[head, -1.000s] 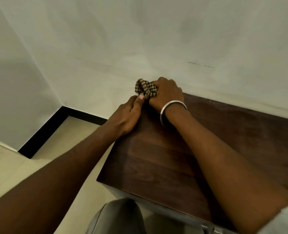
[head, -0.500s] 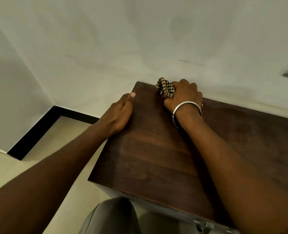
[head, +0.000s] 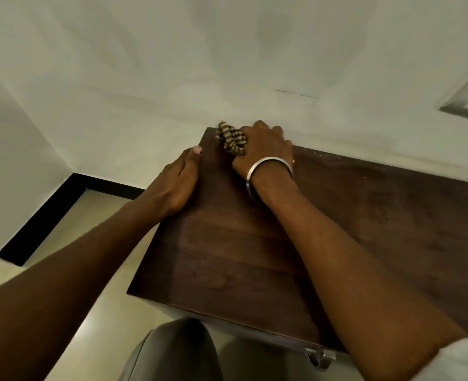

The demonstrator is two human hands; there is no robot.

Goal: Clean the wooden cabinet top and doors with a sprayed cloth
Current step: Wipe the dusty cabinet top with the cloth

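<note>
Cabinet top (head: 241,257), back-left corner: my right hand (head: 266,149) clamps its fingers on the cloth (head: 230,137); the wood runs long rightward. My left hand (head: 175,185) rests at the edge, fingers hidden, so I cannot tell.

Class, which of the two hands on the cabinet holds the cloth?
The right hand, wearing a metal bangle, grips the checked cloth; the left hand rests empty on the cabinet top.

No readable text, label, brand, number or sign appears on anything in view.
</note>
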